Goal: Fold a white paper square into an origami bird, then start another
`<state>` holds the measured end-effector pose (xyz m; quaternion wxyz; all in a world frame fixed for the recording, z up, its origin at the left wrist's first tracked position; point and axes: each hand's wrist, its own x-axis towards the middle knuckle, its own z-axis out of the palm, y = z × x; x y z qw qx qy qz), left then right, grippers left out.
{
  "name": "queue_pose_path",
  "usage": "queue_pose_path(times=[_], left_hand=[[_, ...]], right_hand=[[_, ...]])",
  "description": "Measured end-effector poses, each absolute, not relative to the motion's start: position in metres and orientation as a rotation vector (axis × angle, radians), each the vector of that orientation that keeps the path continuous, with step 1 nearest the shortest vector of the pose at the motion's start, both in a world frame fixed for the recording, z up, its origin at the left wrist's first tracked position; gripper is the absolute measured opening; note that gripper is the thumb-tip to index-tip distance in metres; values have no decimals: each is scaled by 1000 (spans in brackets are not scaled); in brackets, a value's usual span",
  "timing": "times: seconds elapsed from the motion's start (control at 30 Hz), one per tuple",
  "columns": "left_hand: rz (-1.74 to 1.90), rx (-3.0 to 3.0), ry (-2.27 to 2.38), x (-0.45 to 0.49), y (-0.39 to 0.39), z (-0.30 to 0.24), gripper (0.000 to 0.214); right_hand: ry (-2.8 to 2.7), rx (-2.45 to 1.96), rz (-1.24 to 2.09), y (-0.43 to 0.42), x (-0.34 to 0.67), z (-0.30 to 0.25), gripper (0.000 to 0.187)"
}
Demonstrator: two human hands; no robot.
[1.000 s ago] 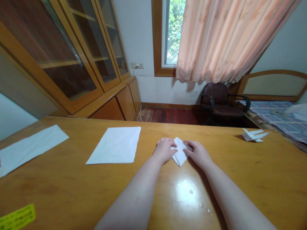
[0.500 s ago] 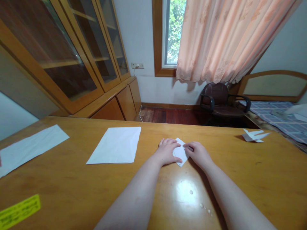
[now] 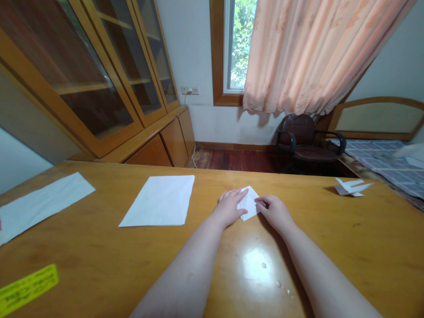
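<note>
A small folded piece of white paper [image 3: 249, 204] lies on the wooden table [image 3: 149, 269] between my two hands. My left hand [image 3: 231, 205] rests over its left edge, fingers spread, with thumb and fingertips on the paper. At the right corner, my right hand [image 3: 273, 210] is closed in a pinch on the paper's edge; the exact grip is partly hidden by the curled fingers.
Left of my hands lies a larger white paper sheet [image 3: 160, 201], with a long paper strip [image 3: 49, 203] farther left. A folded paper crane [image 3: 351, 187] stands at the far right. A yellow label [image 3: 29, 287] is at the near left.
The folded paper has turned a little and shifted slightly away from me, so its top corner sits farther back. My hands have barely moved.
</note>
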<state>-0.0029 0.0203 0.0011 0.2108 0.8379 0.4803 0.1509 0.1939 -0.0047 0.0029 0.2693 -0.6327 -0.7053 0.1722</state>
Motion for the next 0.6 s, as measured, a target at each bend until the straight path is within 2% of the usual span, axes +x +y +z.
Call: queue_pose_path(times=[0.23,0.5,0.6], left_hand=[[415,2354,1344,-3,22,-3,47],[410,2365,1344,-3,20,-1,45],[402,2366,1343,-3,20,-2,45]], right_hand=[[-1956,-1654,444,-6,194,0,26],[-1904,-1601,552,-11,188,7,56],[-1897,-1592,609,-12,187,7,60]])
